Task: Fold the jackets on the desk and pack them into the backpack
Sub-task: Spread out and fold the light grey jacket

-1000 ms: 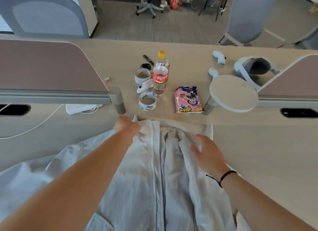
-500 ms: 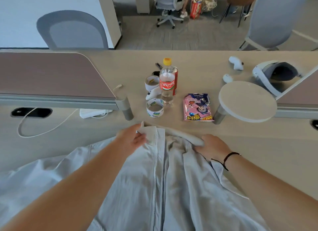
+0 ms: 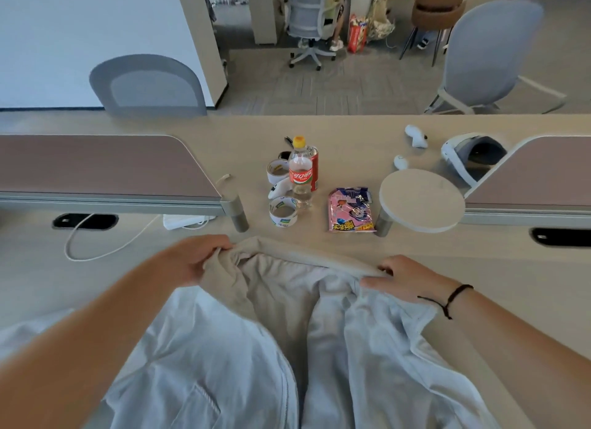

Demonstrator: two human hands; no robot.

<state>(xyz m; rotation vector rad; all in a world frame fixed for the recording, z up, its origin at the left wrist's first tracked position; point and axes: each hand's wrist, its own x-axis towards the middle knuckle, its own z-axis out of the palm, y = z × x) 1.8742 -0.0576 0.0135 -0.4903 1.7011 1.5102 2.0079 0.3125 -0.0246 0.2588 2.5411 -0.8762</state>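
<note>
A clear plastic bottle with a yellow cap and red label stands upright on the bench, touching a red can just behind it. Two tape rolls sit near the bottle: one in front on its left, another behind that, with a small white controller between them. A pink snack packet lies flat to the bottle's right, just beside a round raised platform on a short post. Further back lie two more white controllers and a white headset. A white cable loops from a dark desk opening. Grey chairs stand beyond.
</note>
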